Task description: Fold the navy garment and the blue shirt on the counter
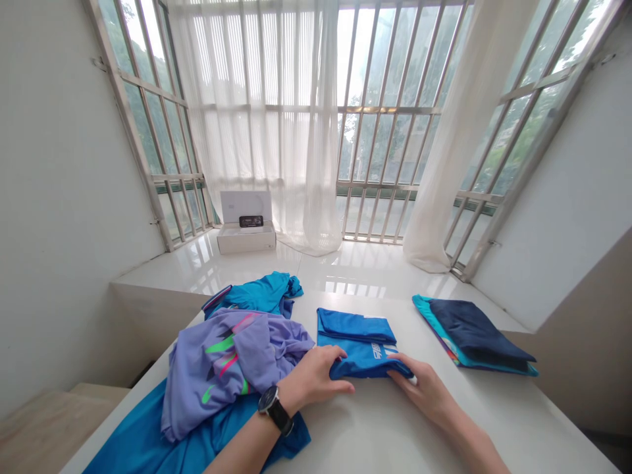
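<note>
A folded blue shirt with white lettering lies on the white table in front of me, its far part turned over into a flat band. My left hand, below a wristwatch, has its fingers curled over the shirt's near left corner, with the thumb along the near edge. At the near right corner, my right hand grips the fabric between thumb and fingers. Close to my left hand is a crumpled lilac shirt with green and pink marks, lying on a larger blue garment.
Another crumpled teal garment sits behind the lilac one. On the right is a folded stack of navy and turquoise clothes. A white box with a dark phone-like device stands on the windowsill, near sheer curtains.
</note>
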`<action>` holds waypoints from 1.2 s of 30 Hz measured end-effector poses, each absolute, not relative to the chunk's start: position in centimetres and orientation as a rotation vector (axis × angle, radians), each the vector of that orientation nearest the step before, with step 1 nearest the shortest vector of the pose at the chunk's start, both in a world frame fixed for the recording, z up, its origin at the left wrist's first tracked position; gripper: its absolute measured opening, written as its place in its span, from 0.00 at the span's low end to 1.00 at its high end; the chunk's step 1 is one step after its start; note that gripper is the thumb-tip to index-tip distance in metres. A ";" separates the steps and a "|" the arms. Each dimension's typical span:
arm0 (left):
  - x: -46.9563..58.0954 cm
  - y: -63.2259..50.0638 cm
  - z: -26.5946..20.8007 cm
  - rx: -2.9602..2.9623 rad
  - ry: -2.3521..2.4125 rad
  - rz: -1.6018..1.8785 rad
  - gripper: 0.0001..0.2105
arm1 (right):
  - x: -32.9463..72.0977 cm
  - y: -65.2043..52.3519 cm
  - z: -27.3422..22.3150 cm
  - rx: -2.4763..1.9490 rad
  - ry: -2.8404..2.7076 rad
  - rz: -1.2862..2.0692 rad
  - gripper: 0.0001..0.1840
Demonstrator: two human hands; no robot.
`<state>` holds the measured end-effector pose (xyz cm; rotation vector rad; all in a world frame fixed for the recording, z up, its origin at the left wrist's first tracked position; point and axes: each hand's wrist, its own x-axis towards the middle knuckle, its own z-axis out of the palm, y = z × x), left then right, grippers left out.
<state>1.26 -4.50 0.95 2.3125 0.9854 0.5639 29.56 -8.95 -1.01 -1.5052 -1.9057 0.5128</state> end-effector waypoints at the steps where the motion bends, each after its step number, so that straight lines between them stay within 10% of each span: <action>1: 1.1 -4.6 1.0 2.328 0.947 0.550 0.26 | 29.5 -8.9 -1.0 -1.504 -1.899 0.512 0.15; 12: 0.5 -3.9 1.0 2.325 1.078 0.701 0.04 | 29.9 -8.7 -0.8 -1.556 -1.757 0.431 0.19; 36: 1.3 -1.8 -0.5 2.285 1.499 0.554 0.08 | 30.6 -7.8 -2.7 -1.949 -1.625 0.431 0.24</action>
